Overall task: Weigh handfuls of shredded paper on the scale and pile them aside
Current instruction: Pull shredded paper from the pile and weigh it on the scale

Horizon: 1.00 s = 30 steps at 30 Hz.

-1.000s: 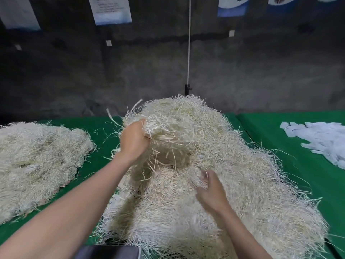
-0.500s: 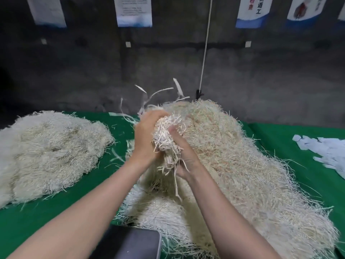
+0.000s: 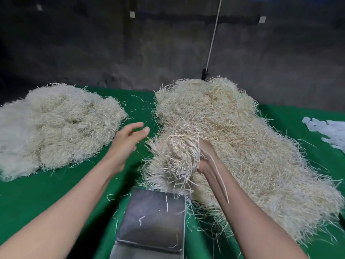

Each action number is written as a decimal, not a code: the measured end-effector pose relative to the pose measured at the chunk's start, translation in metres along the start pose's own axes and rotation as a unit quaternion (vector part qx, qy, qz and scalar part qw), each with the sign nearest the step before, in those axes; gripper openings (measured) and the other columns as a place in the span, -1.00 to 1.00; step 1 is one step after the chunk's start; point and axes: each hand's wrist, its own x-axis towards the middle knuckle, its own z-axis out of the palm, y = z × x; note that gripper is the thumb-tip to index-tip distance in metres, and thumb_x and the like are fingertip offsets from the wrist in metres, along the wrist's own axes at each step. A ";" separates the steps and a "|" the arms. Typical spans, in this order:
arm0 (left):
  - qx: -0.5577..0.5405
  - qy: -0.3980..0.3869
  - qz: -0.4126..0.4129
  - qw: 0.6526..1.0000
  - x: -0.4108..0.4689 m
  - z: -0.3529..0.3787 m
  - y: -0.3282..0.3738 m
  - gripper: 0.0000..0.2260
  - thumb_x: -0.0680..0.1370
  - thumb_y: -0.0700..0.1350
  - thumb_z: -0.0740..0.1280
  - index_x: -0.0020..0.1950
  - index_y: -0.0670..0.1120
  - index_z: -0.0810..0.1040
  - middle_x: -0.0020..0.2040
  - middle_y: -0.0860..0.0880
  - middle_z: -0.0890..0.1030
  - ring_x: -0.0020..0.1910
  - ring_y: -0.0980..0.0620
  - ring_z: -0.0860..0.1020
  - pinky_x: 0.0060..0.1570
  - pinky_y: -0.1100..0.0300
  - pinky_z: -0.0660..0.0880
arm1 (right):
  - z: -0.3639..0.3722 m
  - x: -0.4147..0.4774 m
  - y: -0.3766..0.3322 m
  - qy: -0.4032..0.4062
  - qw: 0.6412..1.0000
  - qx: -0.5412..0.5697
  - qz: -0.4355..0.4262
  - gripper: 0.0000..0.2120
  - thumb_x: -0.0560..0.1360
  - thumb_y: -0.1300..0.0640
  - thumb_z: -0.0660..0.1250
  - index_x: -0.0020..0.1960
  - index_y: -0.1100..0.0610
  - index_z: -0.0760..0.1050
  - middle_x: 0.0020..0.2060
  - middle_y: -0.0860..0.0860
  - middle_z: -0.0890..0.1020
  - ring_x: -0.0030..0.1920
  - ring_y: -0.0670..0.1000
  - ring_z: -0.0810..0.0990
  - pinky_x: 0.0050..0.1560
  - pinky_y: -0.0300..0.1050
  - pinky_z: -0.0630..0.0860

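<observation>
1. One view only: a wide-angle camera worn on the head.
2. Facing: forward and down over the green table [image 3: 56, 193].
3. Range: near; the scale [image 3: 151, 221] is cut by the bottom edge.
4. The dark wall [image 3: 168, 43] fills the upper frame.

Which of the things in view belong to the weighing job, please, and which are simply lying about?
Job: big heap of shreds; handful gripped by the right hand; scale, holding only stray strips; side pile on the left.
Lying about: white paper slips at far right; white cord on the wall.
</observation>
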 end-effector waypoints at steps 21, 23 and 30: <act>-0.266 0.022 -0.216 0.939 -0.023 -0.019 -0.076 -0.28 0.36 0.06 0.49 0.42 -0.17 0.33 0.27 -0.24 0.52 0.16 -0.22 0.56 -0.04 -0.10 0.59 | 0.045 -0.050 0.127 -0.148 0.983 0.098 -0.042 -0.01 -0.05 -0.23 0.64 0.29 -0.07 0.32 0.20 0.18 0.55 0.10 0.14 0.58 0.16 0.19 0.50; -0.241 -0.003 -0.212 0.947 -0.030 -0.007 -0.088 -0.27 0.37 0.19 0.44 0.42 -0.13 0.35 0.27 -0.22 0.52 0.19 -0.20 0.55 0.08 -0.12 0.55 | 0.041 -0.051 0.131 -0.150 0.986 0.070 0.006 0.05 -0.04 -0.21 0.64 0.35 -0.22 0.23 0.19 -0.03 0.55 0.15 0.03 0.56 0.18 0.18 0.47; -0.051 -0.119 -0.164 0.978 -0.046 -0.004 -0.125 -0.46 0.48 0.16 0.31 0.41 -0.03 0.37 0.42 -0.01 0.39 0.37 -0.01 0.37 0.40 -0.03 0.21 | 0.021 -0.042 0.145 0.015 0.993 -0.115 0.037 -0.52 0.42 0.24 0.43 0.28 0.06 0.38 0.21 0.03 0.57 0.09 -0.12 0.57 0.11 -0.25 0.49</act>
